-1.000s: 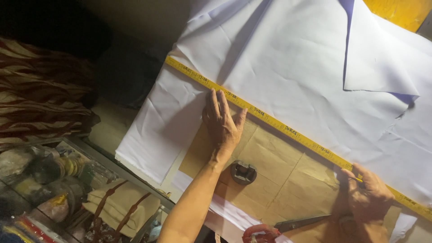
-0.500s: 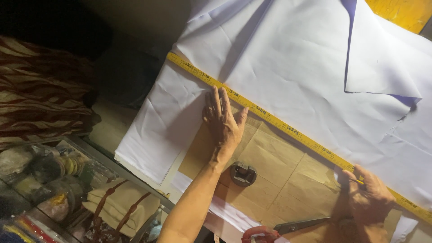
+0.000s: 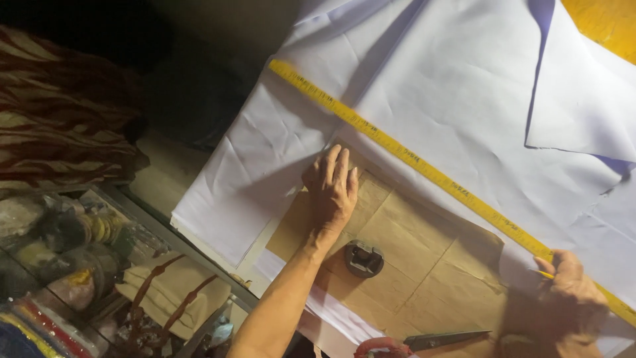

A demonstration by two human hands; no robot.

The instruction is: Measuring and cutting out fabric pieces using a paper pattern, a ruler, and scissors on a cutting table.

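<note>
My left hand (image 3: 331,189) lies palm down on a brown paper pattern (image 3: 411,265), fingers close together, just short of a long yellow ruler (image 3: 411,158). The ruler runs diagonally across white fabric (image 3: 464,86) spread on the table. At the ruler's lower right end, my right hand (image 3: 573,292) is closed on a thin yellow pencil (image 3: 543,274), whose tip pokes out beside the ruler's edge. A small dark metal weight (image 3: 363,258) sits on the pattern near my left wrist.
Scissors (image 3: 437,341) with red handles lie at the bottom edge. A folded flap of white fabric (image 3: 583,99) lies at the upper right. Left of the table are striped cloth (image 3: 59,132) and a glass case holding small goods (image 3: 66,265).
My left hand's fingers, spread and touching the ruler before, have drawn together and now sit apart from it. The ruler lies farther up the fabric. My right hand stays at its end.
</note>
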